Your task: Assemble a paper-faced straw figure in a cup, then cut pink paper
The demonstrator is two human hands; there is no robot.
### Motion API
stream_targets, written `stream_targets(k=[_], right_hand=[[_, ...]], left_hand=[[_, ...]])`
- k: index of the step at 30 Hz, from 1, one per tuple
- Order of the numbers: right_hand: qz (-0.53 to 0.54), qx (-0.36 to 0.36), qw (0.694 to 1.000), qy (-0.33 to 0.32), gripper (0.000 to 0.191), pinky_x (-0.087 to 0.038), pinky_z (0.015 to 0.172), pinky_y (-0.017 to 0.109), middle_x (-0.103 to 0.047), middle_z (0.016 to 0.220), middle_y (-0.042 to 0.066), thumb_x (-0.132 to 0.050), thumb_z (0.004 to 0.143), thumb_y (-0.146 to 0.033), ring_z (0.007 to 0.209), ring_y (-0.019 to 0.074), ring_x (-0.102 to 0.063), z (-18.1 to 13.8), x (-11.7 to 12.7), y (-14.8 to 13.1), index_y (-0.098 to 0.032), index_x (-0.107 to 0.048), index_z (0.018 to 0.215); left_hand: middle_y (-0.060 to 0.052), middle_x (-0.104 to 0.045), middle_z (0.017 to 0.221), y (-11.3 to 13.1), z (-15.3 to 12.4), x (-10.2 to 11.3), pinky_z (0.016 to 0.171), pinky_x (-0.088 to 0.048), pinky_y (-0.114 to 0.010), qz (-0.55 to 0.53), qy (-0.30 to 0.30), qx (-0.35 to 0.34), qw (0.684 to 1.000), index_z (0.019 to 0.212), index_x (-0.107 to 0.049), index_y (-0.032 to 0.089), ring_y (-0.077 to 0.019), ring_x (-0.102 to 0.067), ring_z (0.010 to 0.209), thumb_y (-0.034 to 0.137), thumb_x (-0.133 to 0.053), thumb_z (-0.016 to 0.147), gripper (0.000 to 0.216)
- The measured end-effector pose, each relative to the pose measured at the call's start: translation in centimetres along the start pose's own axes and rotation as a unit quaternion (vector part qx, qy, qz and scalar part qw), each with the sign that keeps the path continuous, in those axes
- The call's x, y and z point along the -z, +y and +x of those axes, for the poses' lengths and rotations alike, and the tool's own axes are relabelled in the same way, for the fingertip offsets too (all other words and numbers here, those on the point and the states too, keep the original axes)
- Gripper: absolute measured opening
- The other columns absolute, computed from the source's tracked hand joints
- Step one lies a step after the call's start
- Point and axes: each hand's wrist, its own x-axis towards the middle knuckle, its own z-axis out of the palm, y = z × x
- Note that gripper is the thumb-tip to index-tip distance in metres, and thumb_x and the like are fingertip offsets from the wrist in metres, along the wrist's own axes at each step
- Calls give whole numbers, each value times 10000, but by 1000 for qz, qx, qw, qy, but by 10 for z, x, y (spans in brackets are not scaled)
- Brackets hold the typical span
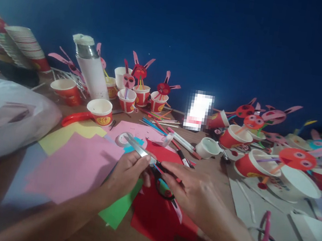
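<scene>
Nearby cups (142,96) hold rabbits (139,71); left hand (128,171) pinches scissors (138,146).

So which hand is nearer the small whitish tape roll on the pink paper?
Left. The left hand, pinching the steel scissors, is just below the tape roll; the right hand lies farther right, at their handles.

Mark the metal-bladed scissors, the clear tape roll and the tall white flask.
Metal-bladed scissors with dark handles (134,143): head view, on the bare blade.
Clear tape roll (120,140): head view, on its left rim.
Tall white flask (91,77): head view, mid-body.
</scene>
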Motion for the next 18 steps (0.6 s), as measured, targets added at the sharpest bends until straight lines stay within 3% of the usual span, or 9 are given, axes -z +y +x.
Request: stream_targets(k=[4, 8, 11, 14, 18], right_hand=[[-37, 27, 999, 24, 208, -524, 679, 287, -724, 1010, 50, -539, 874, -247, 821, 211, -691, -1, 5, -8, -216, -645, 1050], [-24, 66, 994, 81, 215, -510, 730, 249, -700, 1068, 54, -534, 883, -229, 920, 185, -667, -3, 15, -17, -192, -639, 1067], [-36, 69, 993, 93, 187, -495, 695, 252, -708, 1027, 35, -536, 884, -214, 886, 179, -667, -4, 17, -18, -211, -648, 1033], [-50, 62, 992, 95, 154, -476, 644, 254, -711, 972, 32, -546, 885, -247, 848, 184, -663, -3, 17, -16, -223, -659, 987], [-47, 29, 993, 101, 188, -480, 687, 263, -694, 1010, 47, -569, 869, -256, 875, 196, -653, 2, 18, -15, -222, -657, 1031]], left_hand=[[36, -548, 423, 2, 2, 2, 387, -406, -200, -22, 53, -5, 998, 641, -529, 174, -116, -526, 369, 379, -487, 819, 275], [51, -532, 440, 2, 5, 3, 428, -417, -183, -14, 106, -15, 994, 603, -504, 179, -97, -533, 397, 341, -479, 823, 275], [49, -533, 453, -4, 4, -1, 428, -409, -189, 25, 74, -38, 996, 628, -502, 182, -102, -531, 405, 323, -461, 833, 252], [66, -508, 434, -12, 2, -8, 385, -384, -205, 27, 19, -39, 999, 774, -524, 193, -115, -499, 355, 358, -445, 849, 198], [70, -481, 449, -16, 0, -14, 370, -358, -199, 75, -7, -50, 996, 785, -500, 190, -104, -466, 353, 355, -467, 832, 175]])
